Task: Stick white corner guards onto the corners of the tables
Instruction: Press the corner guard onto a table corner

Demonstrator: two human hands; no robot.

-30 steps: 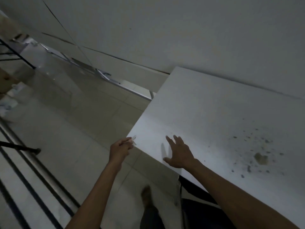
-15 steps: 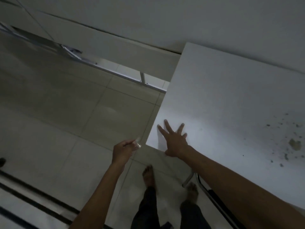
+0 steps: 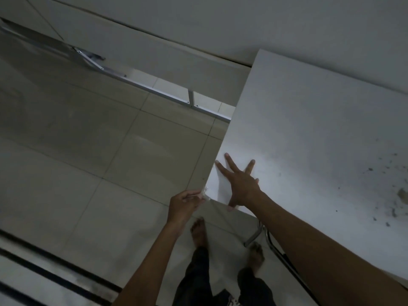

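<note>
A white table point(image 3: 313, 133) fills the right of the view, its near left corner pointing toward me. My left hand point(image 3: 184, 205) pinches a small pale corner guard point(image 3: 204, 193) and holds it right against that corner. My right hand point(image 3: 239, 184) lies flat on the tabletop just beside the corner, fingers spread, thumb over the near edge. How the guard sits on the corner is too small and dim to tell.
Dark crumbs and a smudge point(image 3: 401, 193) lie on the table's right part. Chrome table legs point(image 3: 256, 236) stand under the near edge by my bare feet point(image 3: 198, 230). A metal rail point(image 3: 141, 83) runs along the wall. Dark stripes point(image 3: 55, 277) cross the tiled floor.
My left hand has brought the guard rightward to the table corner. The right hand slid closer to the corner, its thumb now over the near edge. The view has shifted a little.
</note>
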